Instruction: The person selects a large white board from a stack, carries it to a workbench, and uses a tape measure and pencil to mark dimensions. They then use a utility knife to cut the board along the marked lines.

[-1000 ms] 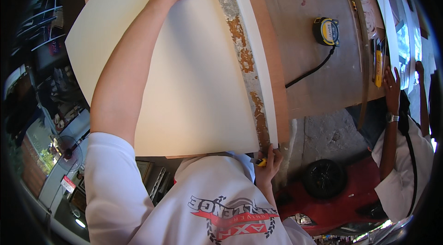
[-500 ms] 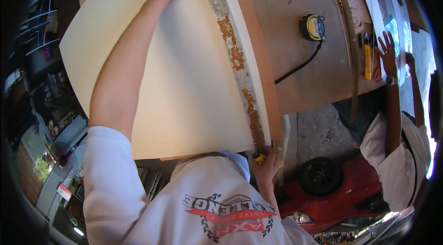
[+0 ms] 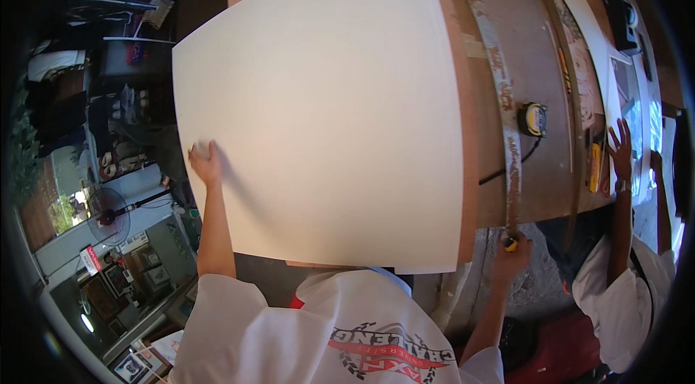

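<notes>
A large cream-white sheet [image 3: 326,109] lies in front of me on the worktable. My left hand [image 3: 205,163] is on the sheet close to its left edge, thumb and fingers apart, the fingertips slightly blurred. To the right of the sheet, a long rust-flecked metal straightedge [image 3: 499,73] reaches away over the table. At its near end my right hand [image 3: 512,257] is closed around the straightedge and a small yellow-and-black tool [image 3: 511,244], mostly hidden by the fingers. A brown board [image 3: 469,188] shows under the sheet's right side.
A tape measure [image 3: 533,120] with a black strap lies right of the straightedge. Farther right are a yellow utility knife [image 3: 595,167] and a long thin strip [image 3: 577,116]. Another person's hand [image 3: 620,149] rests at the right table edge. A fan [image 3: 108,215] stands at left.
The straightedge has come off the sheet and moved right along with my right hand. My left hand has left the straightedge's far part for the sheet's left side. The view has shifted.
</notes>
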A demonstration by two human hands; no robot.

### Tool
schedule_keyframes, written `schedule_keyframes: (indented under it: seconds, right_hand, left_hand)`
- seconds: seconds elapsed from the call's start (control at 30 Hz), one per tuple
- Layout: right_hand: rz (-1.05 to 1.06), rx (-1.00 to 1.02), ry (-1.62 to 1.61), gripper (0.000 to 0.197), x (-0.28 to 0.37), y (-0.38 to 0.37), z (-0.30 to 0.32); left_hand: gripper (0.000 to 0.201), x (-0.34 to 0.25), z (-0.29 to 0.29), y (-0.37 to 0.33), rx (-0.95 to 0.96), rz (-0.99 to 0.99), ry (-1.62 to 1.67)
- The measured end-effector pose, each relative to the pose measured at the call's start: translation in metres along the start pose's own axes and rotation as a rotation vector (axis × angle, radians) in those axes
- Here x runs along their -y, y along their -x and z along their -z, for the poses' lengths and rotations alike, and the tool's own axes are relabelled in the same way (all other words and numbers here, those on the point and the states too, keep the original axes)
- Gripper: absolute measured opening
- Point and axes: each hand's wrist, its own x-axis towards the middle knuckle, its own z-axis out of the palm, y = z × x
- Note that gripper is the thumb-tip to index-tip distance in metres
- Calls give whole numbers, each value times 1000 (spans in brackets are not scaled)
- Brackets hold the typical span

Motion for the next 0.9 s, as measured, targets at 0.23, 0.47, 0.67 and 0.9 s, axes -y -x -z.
schedule_keyframes:
  seconds: [0.23,0.47,0.67,0.9]
  right_hand:
    - [47,-131,90,35,55,-14,22]
    - [115,236,-222,39,196,-3,-17]
    - [-53,177,-205,47,224,-5,-41]
    - [-165,245,-350,35,199,-41,-44]
  left_hand:
    - [74,151,12,-37,265,107,156]
    - [65,175,-5,-58,195,286,295]
    - [38,175,14,-52,69,233,493]
    - [30,183,25,-51,81,273,780]
